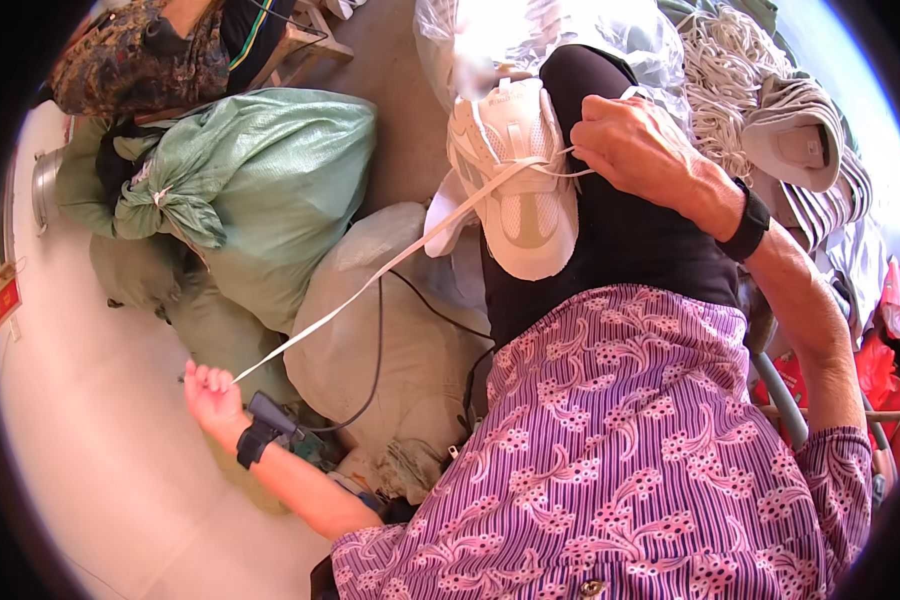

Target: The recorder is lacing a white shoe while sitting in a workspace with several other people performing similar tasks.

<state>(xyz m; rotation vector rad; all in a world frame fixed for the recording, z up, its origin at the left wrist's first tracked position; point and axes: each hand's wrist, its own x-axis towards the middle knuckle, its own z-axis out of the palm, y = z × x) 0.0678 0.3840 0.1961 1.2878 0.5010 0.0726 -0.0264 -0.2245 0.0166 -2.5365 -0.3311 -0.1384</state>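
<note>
Lacing is the step I judge to be in hand: a white shoe (pixel 520 190) lies sole-down on my lap against the black trousers (pixel 620 240). My left hand (pixel 210 392) is flung out to the side, fingers pinched on the end of the white lace (pixel 370 275), which runs taut to the eyelets. My right hand (pixel 635 150) is closed on the lace beside the shoe's tongue. Next, I'd say, comes feeding that end through the next eyelet.

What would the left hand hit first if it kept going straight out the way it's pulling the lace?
Probably nothing close: the left hand, gripping the taut white lace, points out over the pale floor. The green sack sits beside that line, though depth is unclear.
</note>
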